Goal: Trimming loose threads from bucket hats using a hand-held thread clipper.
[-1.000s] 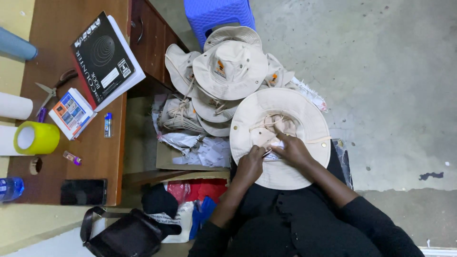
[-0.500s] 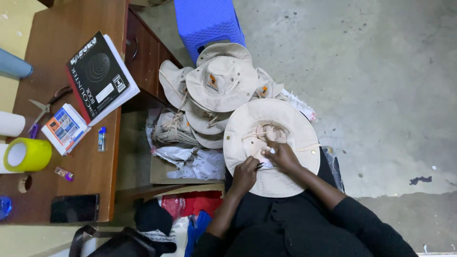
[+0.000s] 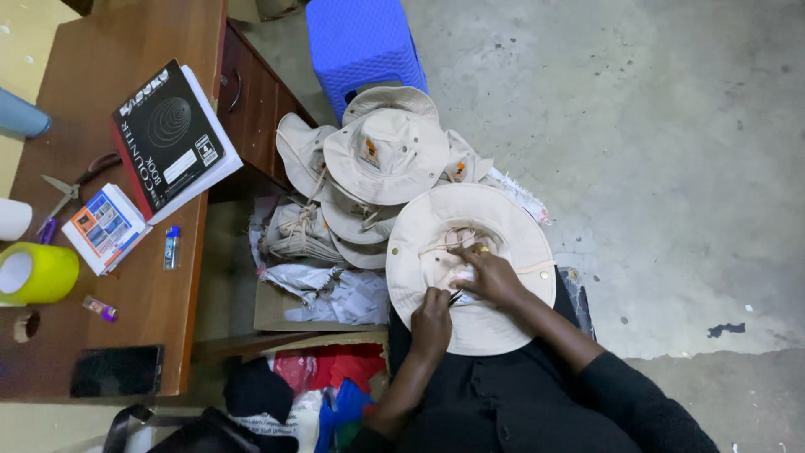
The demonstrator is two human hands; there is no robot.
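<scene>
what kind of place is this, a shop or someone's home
Probably a small hat-making or finishing workshop. A pile of beige brimmed hats sits on a bare concrete floor, and the wooden desk holds scissors and a tape roll.

Hat (image 3: pixel 503 243), on the lap: beige woven cloth, matt, with small shiny metal studs on the brim.
Pile of hats (image 3: pixel 381 164): same matt beige cloth, with cloth cords.
Small tool (image 3: pixel 455 295) between left hand (image 3: pixel 432 319) and right hand (image 3: pixel 495 277): dark, thin, material unclear.
Desk (image 3: pixel 151 302): brown wood, smooth with a slight sheen.
Book (image 3: pixel 168 134): black card cover, semi-glossy; white paper pages.
Stool (image 3: pixel 365 42): blue moulded plastic, textured top.
Tape roll (image 3: pixel 33 273): yellow, glossy.
Phone (image 3: pixel 117 371): black, glassy.
Floor (image 3: pixel 671 126): grey concrete, rough, stained.
Sleeves (image 3: pixel 620 394): black matt cloth.
</scene>
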